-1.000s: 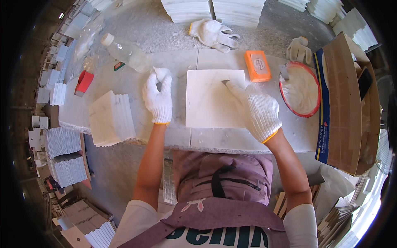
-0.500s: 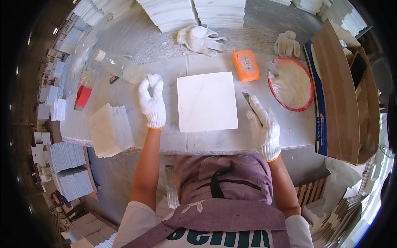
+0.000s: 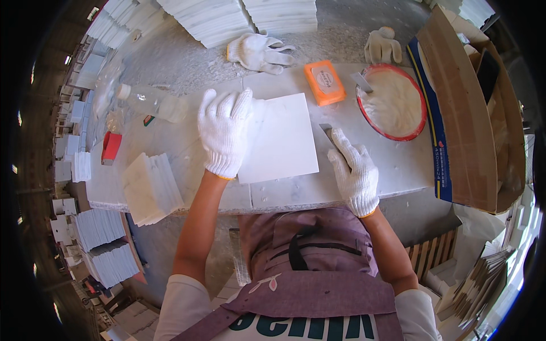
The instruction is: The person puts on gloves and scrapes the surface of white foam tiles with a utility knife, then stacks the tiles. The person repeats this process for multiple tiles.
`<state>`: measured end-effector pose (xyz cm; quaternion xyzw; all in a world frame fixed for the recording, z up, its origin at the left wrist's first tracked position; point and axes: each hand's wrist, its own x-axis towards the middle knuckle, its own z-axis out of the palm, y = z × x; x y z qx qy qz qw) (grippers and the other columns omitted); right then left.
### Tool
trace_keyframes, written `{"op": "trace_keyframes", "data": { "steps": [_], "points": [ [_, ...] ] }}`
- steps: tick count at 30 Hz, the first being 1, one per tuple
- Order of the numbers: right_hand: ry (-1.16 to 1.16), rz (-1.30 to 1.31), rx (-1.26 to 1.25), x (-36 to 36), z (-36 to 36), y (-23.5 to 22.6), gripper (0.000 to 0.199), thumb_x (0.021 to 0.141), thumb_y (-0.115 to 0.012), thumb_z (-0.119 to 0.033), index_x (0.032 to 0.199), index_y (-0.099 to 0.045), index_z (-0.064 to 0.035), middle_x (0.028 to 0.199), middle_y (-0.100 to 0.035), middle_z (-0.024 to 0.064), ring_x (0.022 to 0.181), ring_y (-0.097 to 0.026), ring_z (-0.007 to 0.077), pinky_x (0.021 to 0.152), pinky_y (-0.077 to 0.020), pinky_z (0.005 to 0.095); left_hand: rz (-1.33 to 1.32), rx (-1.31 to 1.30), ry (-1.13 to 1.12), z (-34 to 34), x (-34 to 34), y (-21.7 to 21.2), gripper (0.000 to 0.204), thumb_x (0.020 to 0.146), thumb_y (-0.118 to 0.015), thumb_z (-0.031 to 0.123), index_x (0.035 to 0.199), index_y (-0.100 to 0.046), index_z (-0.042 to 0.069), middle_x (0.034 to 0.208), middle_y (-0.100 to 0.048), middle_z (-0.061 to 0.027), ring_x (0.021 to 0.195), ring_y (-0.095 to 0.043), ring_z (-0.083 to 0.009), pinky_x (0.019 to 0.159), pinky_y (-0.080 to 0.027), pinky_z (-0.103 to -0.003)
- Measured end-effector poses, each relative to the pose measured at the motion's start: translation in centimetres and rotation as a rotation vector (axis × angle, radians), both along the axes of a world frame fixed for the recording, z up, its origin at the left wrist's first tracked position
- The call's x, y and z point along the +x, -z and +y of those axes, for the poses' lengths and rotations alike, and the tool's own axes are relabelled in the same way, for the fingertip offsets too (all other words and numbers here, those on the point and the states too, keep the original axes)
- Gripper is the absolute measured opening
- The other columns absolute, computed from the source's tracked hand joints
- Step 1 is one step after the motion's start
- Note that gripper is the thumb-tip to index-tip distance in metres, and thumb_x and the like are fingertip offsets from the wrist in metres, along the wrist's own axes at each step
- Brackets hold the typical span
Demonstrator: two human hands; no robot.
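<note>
A square white marble-look tile (image 3: 284, 136) lies flat on the worktable. My left hand (image 3: 224, 131), in a white knit glove, is over the tile's left edge with its fingers apart; whatever is under the palm is hidden. Just right of the tile, my gloved right hand (image 3: 355, 173) grips a small metal scraper (image 3: 326, 131), whose blade sticks out past the fingertips. A red-rimmed bowl of pale paste (image 3: 393, 105) stands farther right, with a metal blade (image 3: 362, 83) resting at its left rim. Beyond the tile is an orange wrapped block (image 3: 325, 83).
Spare white gloves (image 3: 259, 52) lie at the back, before stacked tiles (image 3: 207, 23). A clear bottle (image 3: 151, 103), red tape dispenser (image 3: 111, 148) and small tile stack (image 3: 151, 187) are on the left. An open cardboard box (image 3: 460, 125) borders the right side.
My left hand has moved right, from beside the tile onto its left edge, and its fingers have spread. My right hand has shifted slightly left and up with the scraper.
</note>
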<state>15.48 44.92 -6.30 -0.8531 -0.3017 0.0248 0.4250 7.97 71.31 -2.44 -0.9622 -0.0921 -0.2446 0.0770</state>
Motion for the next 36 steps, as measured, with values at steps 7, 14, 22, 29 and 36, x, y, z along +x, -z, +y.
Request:
{"op": "trace_keyframes", "data": {
  "steps": [7,14,22,29,36],
  "points": [
    [0.032,-0.09,0.072,0.2,0.1,1.8,0.043,0.087,-0.074,-0.022,0.129,-0.068,-0.0224,0.08,-0.064,0.0113,0.068,-0.063,0.0311,0.06,-0.052,0.0403,-0.133,0.116,0.074,-0.3,0.4,-0.1,0.031,0.077,-0.075,0.024,0.104,-0.068,0.009,0.082,-0.063,-0.0059,0.081,-0.063,-0.0248,0.094,-0.047,-0.047],
    [0.021,-0.085,0.076,0.3,0.1,1.5,0.043,0.087,-0.074,-0.022,0.129,-0.067,-0.0218,0.081,-0.064,0.0113,0.069,-0.063,0.0309,0.061,-0.0522,0.0398,-0.168,0.142,0.081,-0.3,0.3,0.5,0.029,0.076,-0.078,0.025,0.101,-0.07,0.012,0.087,-0.063,-0.0061,0.089,-0.064,-0.0246,0.097,-0.047,-0.049],
    [0.031,-0.089,0.054,0.2,0.1,1.5,0.042,0.086,-0.075,-0.022,0.128,-0.068,-0.0214,0.08,-0.063,0.011,0.069,-0.063,0.0306,0.06,-0.0521,0.0398,-0.105,0.118,0.065,-0.4,0.1,0.5,0.031,0.074,-0.078,0.023,0.103,-0.071,0.012,0.093,-0.063,-0.0068,0.093,-0.064,-0.0256,0.098,-0.047,-0.05],
    [0.027,-0.101,0.062,0.3,0.1,1.5,0.043,0.086,-0.075,-0.022,0.128,-0.068,-0.0212,0.079,-0.063,0.0108,0.068,-0.062,0.0304,0.06,-0.0519,0.04,-0.101,0.119,0.068,-0.2,-0.1,1.0,0.033,0.074,-0.078,0.021,0.105,-0.071,0.013,0.097,-0.063,-0.0088,0.097,-0.063,-0.0277,0.1,-0.046,-0.052],
    [0.019,-0.089,0.074,0.3,0.1,1.4,0.042,0.087,-0.074,-0.021,0.129,-0.067,-0.0209,0.08,-0.064,0.0113,0.066,-0.063,0.0308,0.06,-0.0523,0.0398,-0.048,0.091,0.045,-0.3,-0.1,0.8,0.033,0.074,-0.078,0.021,0.106,-0.071,0.012,0.096,-0.063,-0.0093,0.096,-0.063,-0.0283,0.098,-0.047,-0.052]
  ]
}}
